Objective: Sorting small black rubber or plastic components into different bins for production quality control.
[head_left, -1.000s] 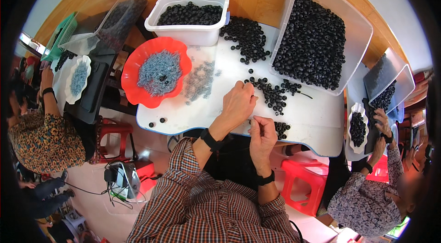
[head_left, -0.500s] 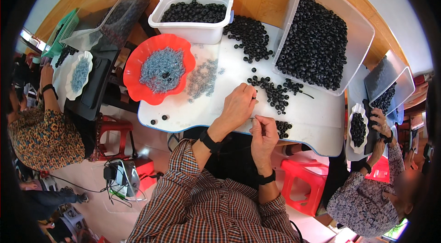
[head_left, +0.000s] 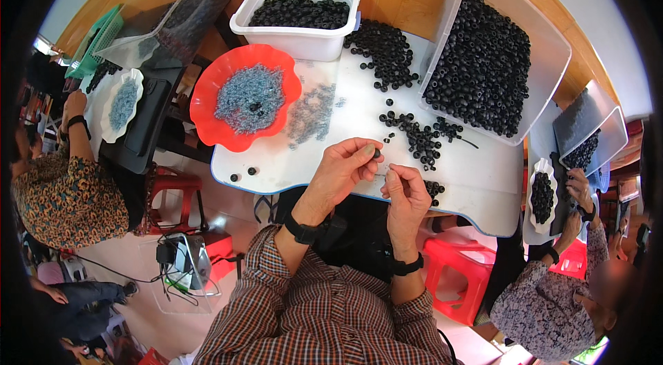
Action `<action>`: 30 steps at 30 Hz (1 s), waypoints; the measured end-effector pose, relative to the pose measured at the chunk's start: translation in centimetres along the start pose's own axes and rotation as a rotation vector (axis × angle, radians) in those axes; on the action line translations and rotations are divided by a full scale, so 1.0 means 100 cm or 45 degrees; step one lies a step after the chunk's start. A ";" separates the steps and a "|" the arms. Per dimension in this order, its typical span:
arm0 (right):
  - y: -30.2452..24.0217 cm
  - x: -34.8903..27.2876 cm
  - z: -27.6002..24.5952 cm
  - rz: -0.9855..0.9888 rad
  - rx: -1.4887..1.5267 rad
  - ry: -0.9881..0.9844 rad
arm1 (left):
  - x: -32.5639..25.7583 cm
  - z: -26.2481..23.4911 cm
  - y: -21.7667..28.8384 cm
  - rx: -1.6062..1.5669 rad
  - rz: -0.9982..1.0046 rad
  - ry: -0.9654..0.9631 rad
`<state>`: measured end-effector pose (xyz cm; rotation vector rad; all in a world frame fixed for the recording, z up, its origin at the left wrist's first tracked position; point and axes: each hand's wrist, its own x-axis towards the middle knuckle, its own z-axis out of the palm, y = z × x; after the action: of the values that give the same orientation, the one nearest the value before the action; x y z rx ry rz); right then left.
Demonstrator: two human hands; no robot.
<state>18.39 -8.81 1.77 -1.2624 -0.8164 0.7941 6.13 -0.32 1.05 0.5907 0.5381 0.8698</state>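
Observation:
Over the near edge of the white table point(head_left: 476, 182), my left hand point(head_left: 342, 170) pinches a small round black part point(head_left: 377, 154) between thumb and fingertips. Close on its right, my right hand point(head_left: 407, 200) has thumb and forefinger pressed together. Whatever is between them is too small to make out. Beyond my hands lie loose black round parts point(head_left: 418, 142), with a few more point(head_left: 434, 189) beside the right hand. To the left stands a red wavy-rimmed bowl point(head_left: 206, 131) of small pale blue-grey clear pieces point(head_left: 250, 97); similar pieces point(head_left: 311, 116) are scattered beside it.
A white tub point(head_left: 297, 42) and a large clear bin point(head_left: 545, 61), both with black parts, stand at the back. A heap of black parts point(head_left: 383, 54) lies between them. Co-workers sit left and right at tables with white wavy dishes point(head_left: 110, 131). Red stools point(head_left: 452, 275) stand below.
My left hand has come down and turned, so the black part at its fingertips now shows. My right hand has shifted slightly right. The whole view has moved a little.

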 end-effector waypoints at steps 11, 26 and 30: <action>-0.007 -0.002 0.015 -0.067 0.012 -0.036 | -0.022 -0.004 -0.002 -0.265 0.003 -0.077; -0.011 -0.008 0.021 -0.025 0.031 -0.089 | -0.031 -0.009 -0.004 -0.307 0.053 0.004; -0.011 -0.009 0.021 -0.029 -0.002 -0.109 | -0.034 -0.010 -0.005 -0.344 0.044 -0.009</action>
<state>16.17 -8.75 3.07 -1.2250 -0.8991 0.8337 3.93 -3.08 0.62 0.3569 0.3961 0.9546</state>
